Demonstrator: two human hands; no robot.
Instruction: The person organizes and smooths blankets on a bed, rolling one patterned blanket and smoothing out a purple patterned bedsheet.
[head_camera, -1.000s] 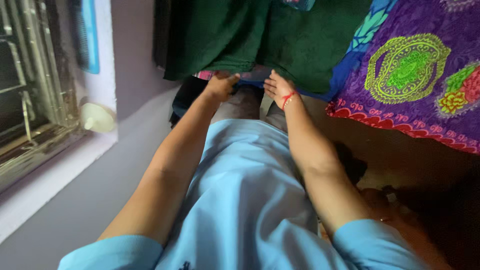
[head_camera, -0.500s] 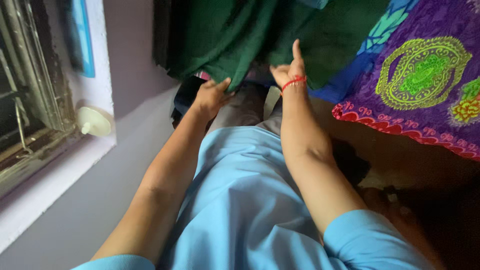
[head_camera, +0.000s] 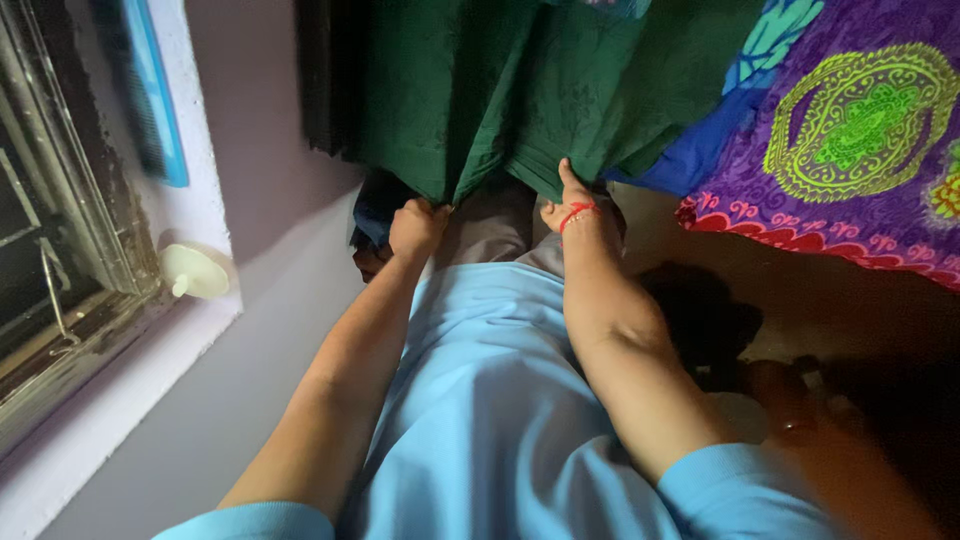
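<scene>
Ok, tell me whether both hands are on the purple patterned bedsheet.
No: the left hand and right hand both hold the green cloth; the purple bedsheet lies untouched alongside.

Matt, finely textured woven cloth is seen in the green fabric (head_camera: 520, 90). Smooth printed cotton-like cloth is shown in the purple bedspread (head_camera: 860, 150). The window grille (head_camera: 50, 250) appears as dull, worn metal.
</scene>
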